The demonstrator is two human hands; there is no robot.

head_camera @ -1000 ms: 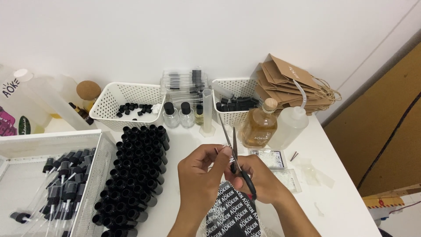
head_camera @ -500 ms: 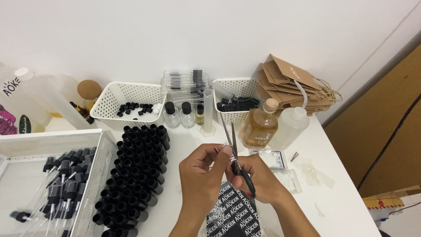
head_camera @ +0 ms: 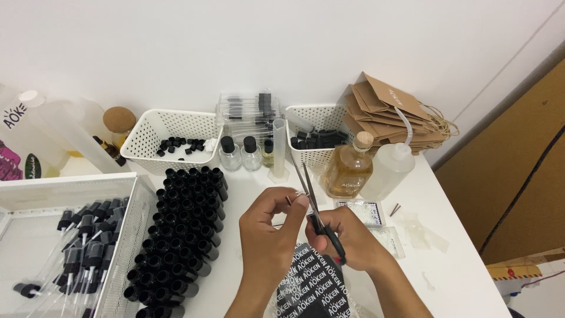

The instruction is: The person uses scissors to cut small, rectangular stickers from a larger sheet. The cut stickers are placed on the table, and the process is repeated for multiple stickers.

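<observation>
Scissors with long silver blades and black handles [head_camera: 318, 206] sit clamped in your right hand [head_camera: 347, 235], tips pointing to 11 o'clock over the white counter [head_camera: 447, 235]. Your left hand [head_camera: 271, 227] has its fingers pinched together on something tiny by the blades, can't tell what. Black-capped bottles [head_camera: 182, 229] crowd at 9 o'clock.

Scissors [head_camera: 312, 200] blades closed further (slightly)

White tabletop [head_camera: 453, 265]. White perforated baskets [head_camera: 154, 132]. Black-capped bottles [head_camera: 182, 229], densely clustered. Scissors [head_camera: 318, 209]: silver blades, black handles. Amber liquid in clear bottle [head_camera: 347, 168]. Brown paper bags [head_camera: 388, 112]. Black pouch [head_camera: 312, 288] with repeating white lettering.
</observation>
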